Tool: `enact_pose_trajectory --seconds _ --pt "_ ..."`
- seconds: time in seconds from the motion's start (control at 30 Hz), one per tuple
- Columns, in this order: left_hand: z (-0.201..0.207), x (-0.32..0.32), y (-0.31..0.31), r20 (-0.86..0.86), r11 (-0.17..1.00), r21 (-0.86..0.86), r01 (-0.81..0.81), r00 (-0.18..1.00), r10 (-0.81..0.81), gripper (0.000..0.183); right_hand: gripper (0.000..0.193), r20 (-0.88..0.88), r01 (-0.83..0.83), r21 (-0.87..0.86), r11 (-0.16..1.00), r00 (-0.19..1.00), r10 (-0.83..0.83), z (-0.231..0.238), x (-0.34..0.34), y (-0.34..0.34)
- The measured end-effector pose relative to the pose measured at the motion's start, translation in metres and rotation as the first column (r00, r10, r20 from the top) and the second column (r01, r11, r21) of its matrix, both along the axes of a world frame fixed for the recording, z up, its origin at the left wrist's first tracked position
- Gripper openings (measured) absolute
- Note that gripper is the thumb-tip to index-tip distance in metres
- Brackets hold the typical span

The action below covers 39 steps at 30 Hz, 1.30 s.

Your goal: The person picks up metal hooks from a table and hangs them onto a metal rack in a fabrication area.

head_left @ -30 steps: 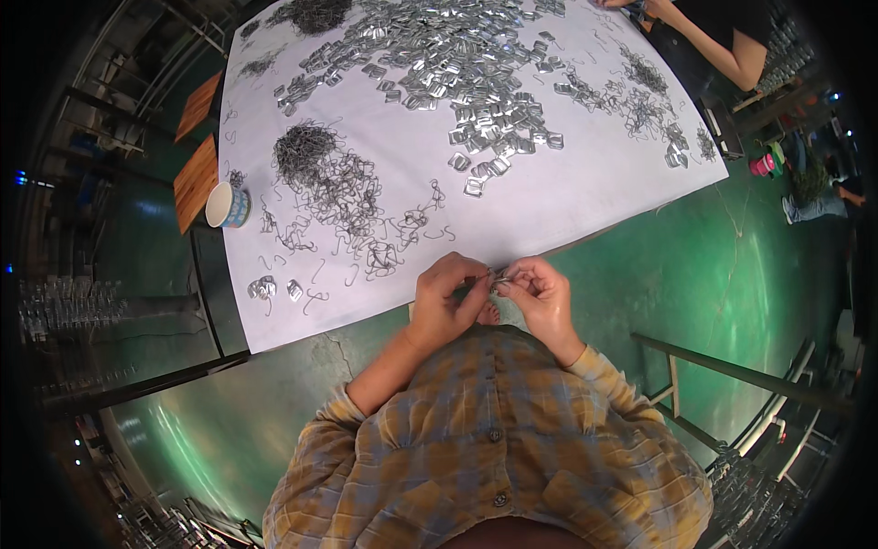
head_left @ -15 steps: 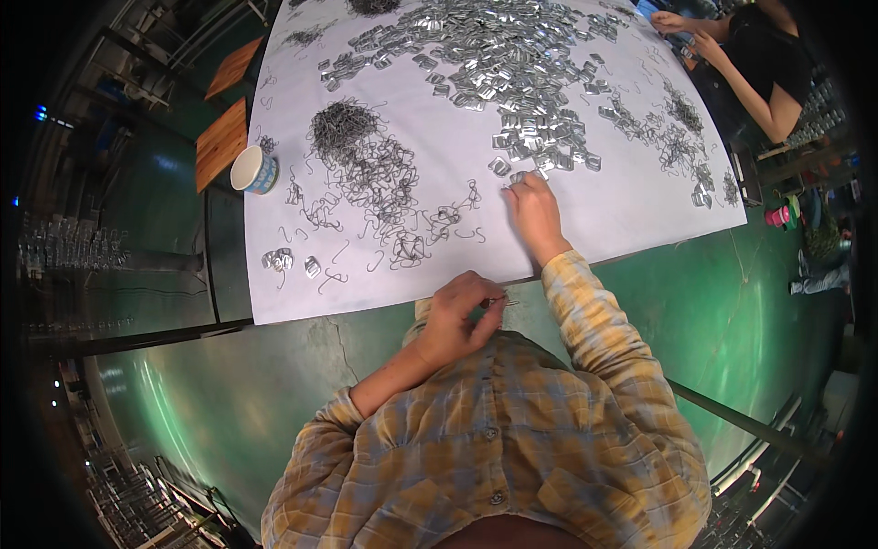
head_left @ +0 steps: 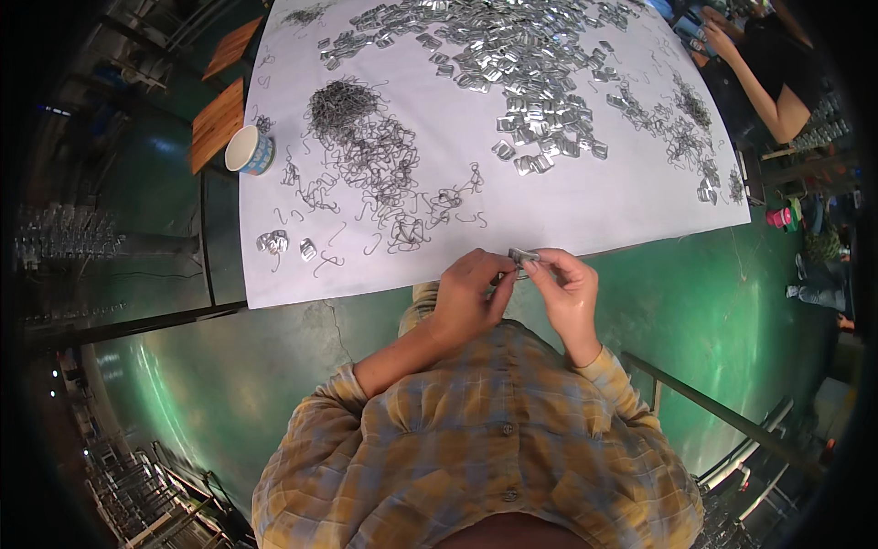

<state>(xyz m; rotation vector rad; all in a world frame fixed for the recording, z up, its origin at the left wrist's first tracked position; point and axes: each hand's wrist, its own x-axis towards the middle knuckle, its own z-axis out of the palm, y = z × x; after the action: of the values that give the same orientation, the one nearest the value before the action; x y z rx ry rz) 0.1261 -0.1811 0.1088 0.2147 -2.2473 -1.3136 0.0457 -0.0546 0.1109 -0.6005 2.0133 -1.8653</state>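
At the table's near edge my two hands meet in front of my body. Between the thumb and fingers of my right hand (head_left: 569, 297) is a small silver metal plate (head_left: 522, 255). My left hand (head_left: 469, 291) pinches a thin wire hook (head_left: 521, 274) right beside it; the fingers cover most of the hook. Whether hook and plate touch, I cannot tell. Ahead lies a big heap of similar silver plates (head_left: 549, 123), some scattered at its near end. To the left spreads a pile of dark wire hooks (head_left: 366, 146), loosely strewn toward me.
On the white-covered table (head_left: 549, 206), a paper cup (head_left: 250, 151) stands at the left edge. A few plates (head_left: 273, 242) lie near the left corner. More hooks (head_left: 681, 137) lie at the right, near another person (head_left: 764, 78). Wooden stools (head_left: 217, 125) stand beyond the left edge.
My right hand has come back from the near end of the plate heap to my left hand, bringing one silver plate. My left hand has stayed near the table edge.
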Motion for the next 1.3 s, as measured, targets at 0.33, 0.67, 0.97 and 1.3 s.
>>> enact_pose_trajectory --seconds 0.33,0.67,0.97,1.3 --pt "-0.010 0.008 0.005 0.192 0.996 0.084 0.020 0.981 -0.036 0.007 0.010 -0.316 0.033 0.018 0.999 0.948 -0.025 -0.006 0.017 0.001" --pt "-0.023 0.018 -0.073 0.341 0.975 0.020 -0.223 0.918 0.203 0.005 0.012 -0.272 -0.001 0.017 1.000 0.962 0.005 -0.004 0.015 0.011" --pt "-0.063 0.017 -0.164 0.340 0.581 -0.795 -0.175 0.665 0.665 0.006 0.012 -0.281 -0.072 0.069 0.995 0.956 0.089 0.001 0.014 0.008" --pt "-0.006 -0.002 -0.129 0.462 0.936 -0.263 -0.234 0.821 0.335 0.007 0.012 0.140 0.069 -0.112 0.991 0.989 -0.053 0.003 0.019 0.012"
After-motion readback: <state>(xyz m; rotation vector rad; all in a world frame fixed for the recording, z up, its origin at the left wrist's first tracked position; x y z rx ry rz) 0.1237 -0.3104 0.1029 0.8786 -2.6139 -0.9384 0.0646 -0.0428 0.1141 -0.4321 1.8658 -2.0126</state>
